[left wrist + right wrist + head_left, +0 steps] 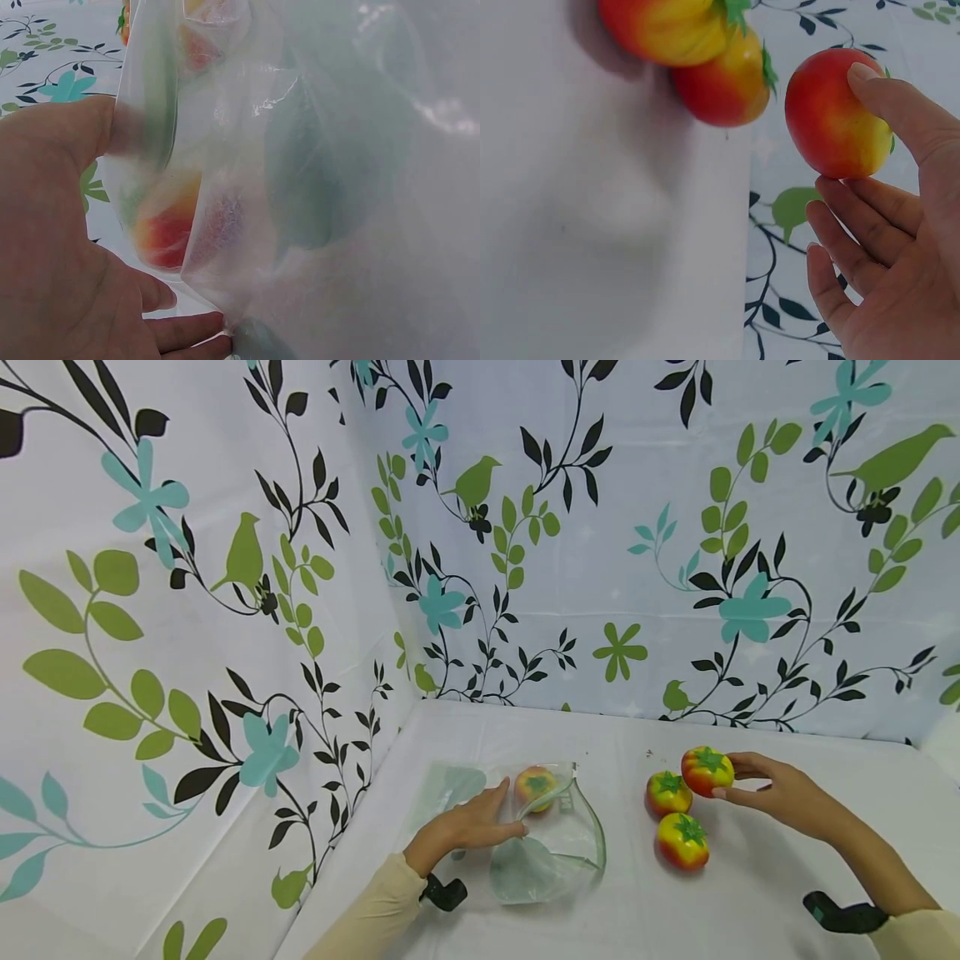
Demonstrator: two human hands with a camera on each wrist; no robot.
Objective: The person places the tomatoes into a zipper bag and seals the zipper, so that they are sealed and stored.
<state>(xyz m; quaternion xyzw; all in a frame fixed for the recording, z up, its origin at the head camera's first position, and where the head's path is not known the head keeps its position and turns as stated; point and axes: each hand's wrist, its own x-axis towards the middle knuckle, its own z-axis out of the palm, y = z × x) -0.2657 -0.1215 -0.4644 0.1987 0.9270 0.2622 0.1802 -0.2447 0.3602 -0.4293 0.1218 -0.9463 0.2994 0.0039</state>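
My right hand (787, 797) pinches a red and yellow toy tomato (707, 772) with a green leafy top, its thumb on one side and fingertips on the other. Two more such tomatoes, a rear one (668, 794) and a front one (683, 842), sit close by on the white table. To the left, my left hand (471, 822) holds a clear plastic bag (577, 835) by its edge, thumb and fingers spread along it. Inside the bag lies another tomato (536, 788), seen through the film. The left wrist view shows that tomato (169, 232) blurred behind the plastic.
The bag lies on the white table (615, 927), with teal patches showing through and beside it. A patterned cloth (562, 568) with birds and leaves hangs behind the table and along its left side. Dark straps with camera mounts (843, 914) sit at both wrists.
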